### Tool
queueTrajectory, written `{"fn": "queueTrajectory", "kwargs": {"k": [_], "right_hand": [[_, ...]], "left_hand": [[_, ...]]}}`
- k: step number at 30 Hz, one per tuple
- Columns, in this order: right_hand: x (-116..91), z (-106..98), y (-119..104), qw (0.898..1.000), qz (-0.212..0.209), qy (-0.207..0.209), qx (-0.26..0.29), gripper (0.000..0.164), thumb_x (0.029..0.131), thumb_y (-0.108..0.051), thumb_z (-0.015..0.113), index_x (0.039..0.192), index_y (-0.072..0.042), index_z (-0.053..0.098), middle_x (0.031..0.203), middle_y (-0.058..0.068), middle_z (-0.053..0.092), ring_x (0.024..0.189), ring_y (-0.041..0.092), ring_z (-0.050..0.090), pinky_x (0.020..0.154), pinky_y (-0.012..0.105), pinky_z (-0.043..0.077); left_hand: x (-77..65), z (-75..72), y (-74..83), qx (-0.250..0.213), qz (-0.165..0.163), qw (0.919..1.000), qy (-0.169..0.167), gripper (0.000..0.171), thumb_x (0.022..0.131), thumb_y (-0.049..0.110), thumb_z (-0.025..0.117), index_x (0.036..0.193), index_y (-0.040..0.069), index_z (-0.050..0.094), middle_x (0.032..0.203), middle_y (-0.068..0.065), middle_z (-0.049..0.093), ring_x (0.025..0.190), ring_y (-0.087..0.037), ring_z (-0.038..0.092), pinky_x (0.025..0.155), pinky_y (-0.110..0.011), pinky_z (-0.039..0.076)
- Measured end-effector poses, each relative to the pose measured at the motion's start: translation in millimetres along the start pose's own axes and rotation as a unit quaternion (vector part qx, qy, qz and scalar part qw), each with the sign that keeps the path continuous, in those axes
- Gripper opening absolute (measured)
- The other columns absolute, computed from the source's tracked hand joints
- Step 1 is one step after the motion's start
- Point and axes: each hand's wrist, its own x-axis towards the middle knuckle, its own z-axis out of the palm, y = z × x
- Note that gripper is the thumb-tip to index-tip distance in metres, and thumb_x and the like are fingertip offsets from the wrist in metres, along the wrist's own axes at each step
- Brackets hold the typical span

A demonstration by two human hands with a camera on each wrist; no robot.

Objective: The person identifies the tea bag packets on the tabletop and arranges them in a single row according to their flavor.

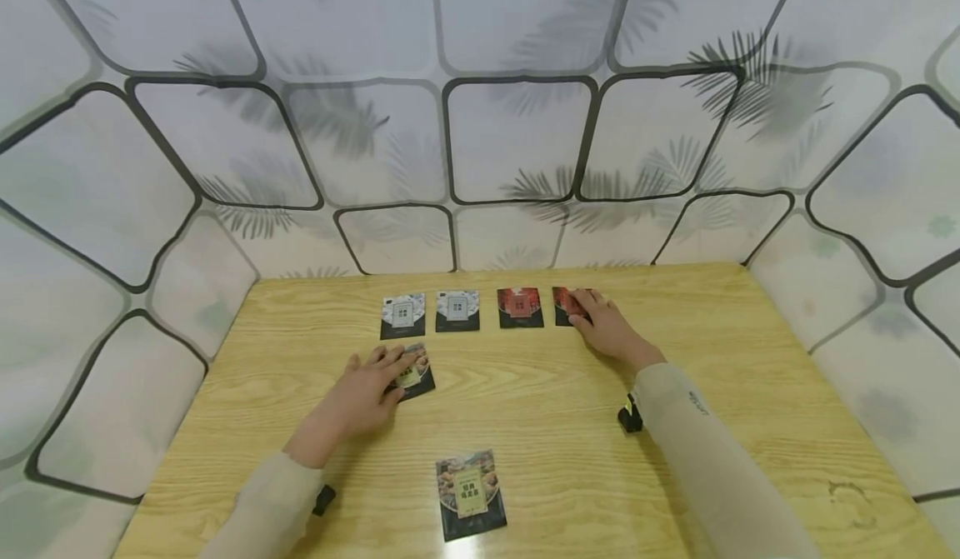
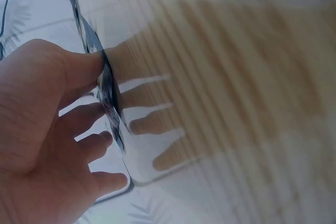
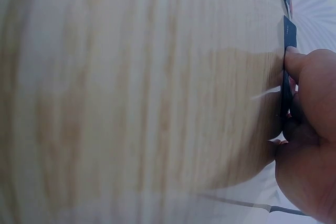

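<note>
My left hand (image 1: 365,392) rests on a flat packet (image 1: 422,371) with a yellow label and a food picture, which lies at a slant. Its fingers are spread over the packet's left part, the thumb by the lower edge. At the right end of the back row, my right hand (image 1: 611,331) holds a red-and-black packet (image 1: 561,309), thumb and bent fingers at its face and edge. That hand hides much of this packet. The right wrist view shows the thumb against the packet's dark edge (image 3: 287,30).
Another red packet (image 1: 521,307) and two white-and-black packets, a left one (image 1: 402,316) and a right one (image 1: 457,311), lie in the back row. Nearer lies a second yellow-label packet (image 1: 471,495). Patterned fabric walls (image 1: 517,142) enclose the wooden table (image 1: 540,426).
</note>
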Motion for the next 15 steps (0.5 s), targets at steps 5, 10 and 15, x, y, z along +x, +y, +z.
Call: {"fn": "queueTrajectory", "kwargs": {"k": [5, 10, 15], "right_hand": [[-0.3, -1.4, -1.6, 1.000, 0.002, -0.004, 0.006, 0.055, 0.114, -0.022, 0.045, 0.163, 0.000, 0.031, 0.167, 0.035, 0.028, 0.158, 0.056, 0.013, 0.128, 0.072, 0.010], [-0.6, -2.1, -1.4, 1.000, 0.002, -0.006, 0.013, 0.055, 0.115, -0.022, 0.044, 0.163, -0.001, 0.031, 0.167, 0.034, 0.027, 0.159, 0.056, 0.012, 0.128, 0.072, 0.009], [-1.4, -1.3, -1.5, 1.000, -0.004, 0.000, 0.008, 0.054, 0.114, -0.022, 0.046, 0.162, 0.000, 0.033, 0.166, 0.036, 0.029, 0.157, 0.057, 0.014, 0.126, 0.074, 0.011]], "left_hand": [[-8.9, -5.0, -9.4, 0.002, 0.002, 0.9998, 0.019, 0.057, 0.105, 0.014, 0.064, 0.160, 0.013, 0.048, 0.162, -0.022, 0.047, 0.148, -0.053, 0.042, 0.115, -0.083, 0.027], [-14.7, -9.2, -17.1, -0.003, -0.013, 0.9996, 0.025, 0.060, 0.102, 0.010, 0.065, 0.159, 0.008, 0.048, 0.159, -0.021, 0.051, 0.146, -0.054, 0.045, 0.113, -0.084, 0.029], [-15.9, -6.3, -20.4, -0.020, -0.037, 0.9990, 0.015, 0.060, 0.107, 0.028, 0.061, 0.160, 0.006, 0.044, 0.162, -0.021, 0.048, 0.148, -0.053, 0.042, 0.115, -0.081, 0.029]]}}
